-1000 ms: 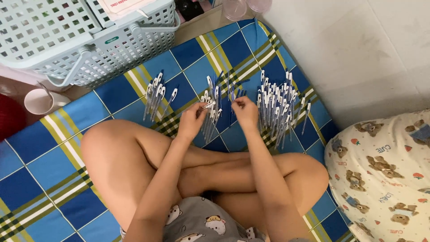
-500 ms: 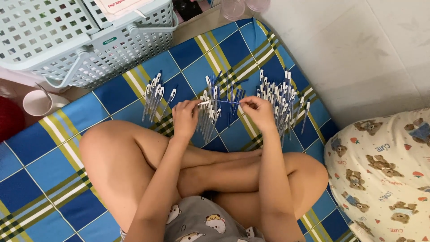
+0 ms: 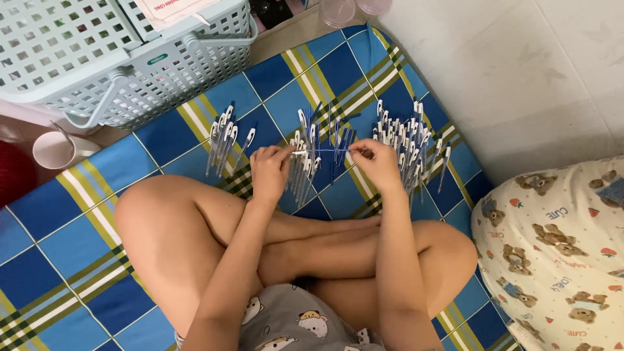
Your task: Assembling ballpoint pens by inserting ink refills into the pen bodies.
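while seated cross-legged on the blue checked mat [image 3: 97, 240], held a single pen [image 3: 322, 151] level between both hands, out in front of the knees and just above the middle heap. left hand [image 3: 270, 172] pinched the pen's white end, thumb and forefinger closed narrow on it, other fingers curled under. right hand [image 3: 376, 164] gripped the opposite end the same way, fingertips [image 3: 359, 153] tight together on the thin blue part. whether one piece or two pushed together, could not tell at this size. hovered over the middle pile of pens [image 3: 318, 162], blue and white, fanned on the mat, some touching the left hand's knuckles. lay a smaller left pile of pens [image 3: 224, 143] near the left hand, apart from it. stood a thicker right pile of pens [image 3: 409, 146] just beside the right hand, close against its back. sat a pale lattice basket [image 3: 130, 71] with a drop handle at the mat's far edge, well apart from the hands, a flat perforated lid [image 3: 52, 29] across part of it. rested a small white cup [image 3: 55, 149] off the mat beside the basket. leaned a bear-print pillow [image 3: 559, 253] off to the right, near the right knee. crossed forearms over bare legs, bear-print shorts [image 3: 299, 322] low in view.
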